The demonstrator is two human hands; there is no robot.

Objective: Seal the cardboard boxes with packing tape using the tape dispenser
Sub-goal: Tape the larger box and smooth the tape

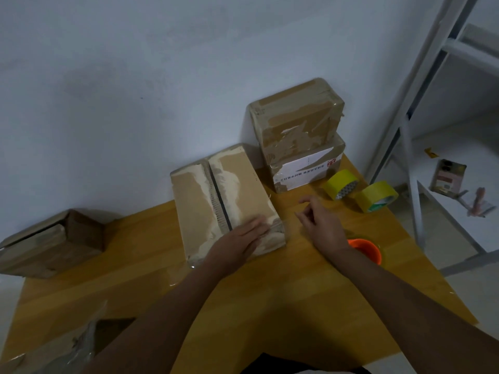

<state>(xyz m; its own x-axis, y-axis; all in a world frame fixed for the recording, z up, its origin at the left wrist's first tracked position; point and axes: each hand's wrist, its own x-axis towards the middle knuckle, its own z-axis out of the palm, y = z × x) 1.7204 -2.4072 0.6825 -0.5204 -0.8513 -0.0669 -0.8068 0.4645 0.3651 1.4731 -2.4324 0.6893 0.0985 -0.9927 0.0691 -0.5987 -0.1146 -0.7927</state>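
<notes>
1. Pressing flat on the near end of the long brown cardboard box [221, 201], the left hand [237, 240] has its fingers straight and together across the top flaps; the seam between the flaps is open along the box's length.
2. The right hand [322, 224] hovers just right of that box, fingers loosely curled; whether they pinch a clear tape strip, I cannot tell.
3. The orange tape dispenser [367, 251] sits on the yellow wooden table [270, 292], partly hidden under the right wrist.
4. Two yellow tape rolls [360, 191] lie far right.
5. Two stacked taped cardboard boxes [299, 133] stand against the wall, right of the long box.
</notes>
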